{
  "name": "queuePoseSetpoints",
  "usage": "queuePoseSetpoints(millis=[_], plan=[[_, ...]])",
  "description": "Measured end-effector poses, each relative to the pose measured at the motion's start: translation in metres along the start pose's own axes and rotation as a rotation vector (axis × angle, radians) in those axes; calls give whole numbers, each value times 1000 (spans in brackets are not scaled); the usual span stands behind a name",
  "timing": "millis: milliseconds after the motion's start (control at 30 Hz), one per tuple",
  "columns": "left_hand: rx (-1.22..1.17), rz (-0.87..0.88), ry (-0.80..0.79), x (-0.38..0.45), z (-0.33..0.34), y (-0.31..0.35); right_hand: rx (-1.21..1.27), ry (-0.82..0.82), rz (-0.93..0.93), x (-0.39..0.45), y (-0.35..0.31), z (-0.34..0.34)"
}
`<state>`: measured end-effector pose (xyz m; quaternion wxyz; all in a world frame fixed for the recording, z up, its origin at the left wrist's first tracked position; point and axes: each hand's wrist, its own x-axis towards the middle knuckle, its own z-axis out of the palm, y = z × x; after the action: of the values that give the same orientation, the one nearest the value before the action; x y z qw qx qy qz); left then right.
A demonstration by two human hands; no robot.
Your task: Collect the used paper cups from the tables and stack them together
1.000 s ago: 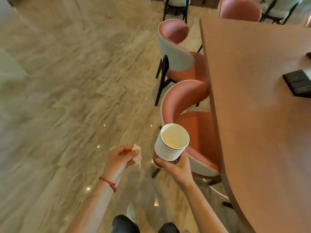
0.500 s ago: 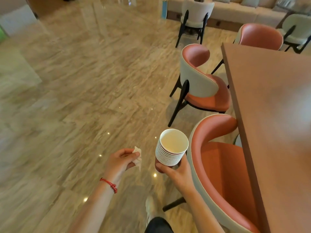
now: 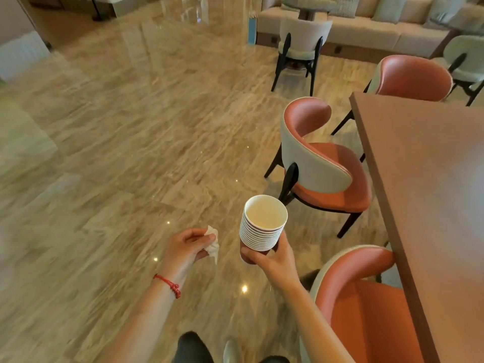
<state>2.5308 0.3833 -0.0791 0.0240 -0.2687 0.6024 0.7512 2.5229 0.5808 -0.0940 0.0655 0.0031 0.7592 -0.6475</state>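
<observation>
Head view: your right hand [image 3: 272, 260] grips the cup stack [image 3: 262, 224] at its base, mouth up, out in front of you. Your left hand [image 3: 184, 248], just beside it, pinches a tissue [image 3: 212, 244]. The table [image 3: 432, 179] runs along your right.

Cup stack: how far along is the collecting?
Many cups already sit nested in the cup stack, gripped by the right hand. The left hand pinches a crumpled tissue. The visible part of the brown table shows no cups; other tables are out of view.
</observation>
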Motion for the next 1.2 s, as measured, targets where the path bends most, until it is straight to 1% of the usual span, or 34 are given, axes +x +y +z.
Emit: queuePoseSetpoints(millis=[133, 333, 500, 700, 967, 1200], plan=[[18, -2, -14, 55, 9, 19, -2, 0, -2, 57, -8, 6], [21, 4, -19, 165, 26, 59, 3, 22, -24, 164, -20, 25], [21, 2, -46, 269, 32, 110, 15, 75, -20, 268, -37, 54], [29, 14, -69, 371, 40, 167, 5, 102, -2, 371, -56, 77], [35, 2, -100, 490, 83, 214, 13, 141, 1, 503, -70, 77], [26, 12, -86, 612, 132, 261, 0, 131, -28, 648, -76, 67]])
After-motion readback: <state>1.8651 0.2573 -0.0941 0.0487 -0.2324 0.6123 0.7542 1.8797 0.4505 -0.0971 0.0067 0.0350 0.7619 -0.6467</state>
